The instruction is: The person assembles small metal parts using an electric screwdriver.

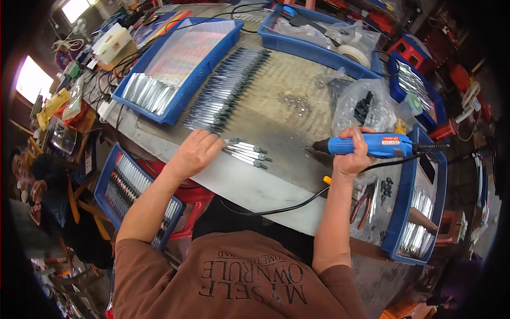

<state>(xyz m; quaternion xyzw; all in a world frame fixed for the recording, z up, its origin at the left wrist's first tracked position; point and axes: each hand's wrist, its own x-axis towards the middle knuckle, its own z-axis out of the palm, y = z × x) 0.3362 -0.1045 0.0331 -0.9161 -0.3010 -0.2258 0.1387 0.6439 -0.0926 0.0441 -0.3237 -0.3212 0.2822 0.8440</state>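
Observation:
My right hand [355, 154] is wrapped round a blue electric screwdriver [372, 145], whose black nose points left over the worktable. My left hand [197, 152] is closed, palm down, its fingertips together at the near end of a long row of slim metal rods [226, 93] with dark ends. Just right of those fingertips lie several loose metal rods [248, 152], their dark ends pointing right. What the left fingers hold, if anything, is hidden beneath them. Between the loose rods and the screwdriver's tip there is a gap.
Blue trays with silvery parts stand at the left [172, 106] and right [387, 234]. Small metal bits [297, 103] lie mid-table, beside a clear bag of black parts [364, 109]. Red-handled pliers [362, 207] and a black cable [281, 209] are near my right forearm. Another person [58, 186] is at far left.

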